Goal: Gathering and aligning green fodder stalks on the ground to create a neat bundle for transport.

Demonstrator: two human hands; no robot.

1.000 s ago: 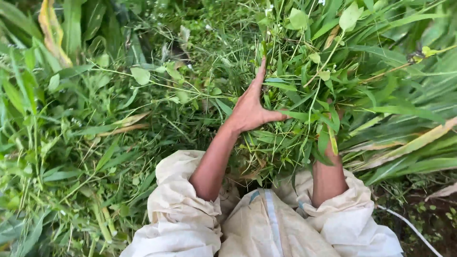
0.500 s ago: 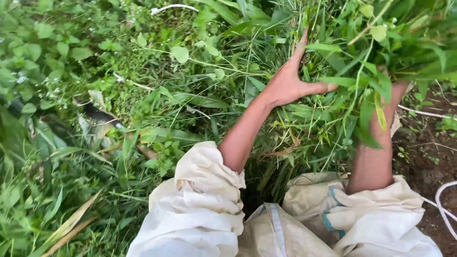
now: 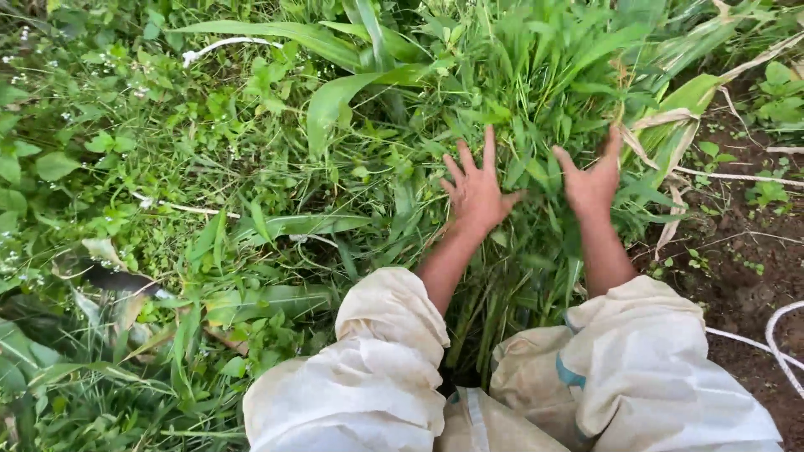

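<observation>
- The left hand (image 3: 476,194) lies flat, fingers spread wide, palm down on the clump of grass (image 3: 536,92), holding nothing
- The right hand (image 3: 591,182) is open too, thumb out, pressed on the same clump just beside the left; both forearms reach forward from rolled cream sleeves (image 3: 394,335)
- Half a second ago the right hand was hidden behind a bunch of greenery and the left stood edge-on; both are now bare and flat
- The grass stands at the top middle of the ground, broad leaves (image 3: 335,92) to its left
- Bare soil (image 3: 745,251) and a white cord (image 3: 775,335) lie at the right edge
</observation>
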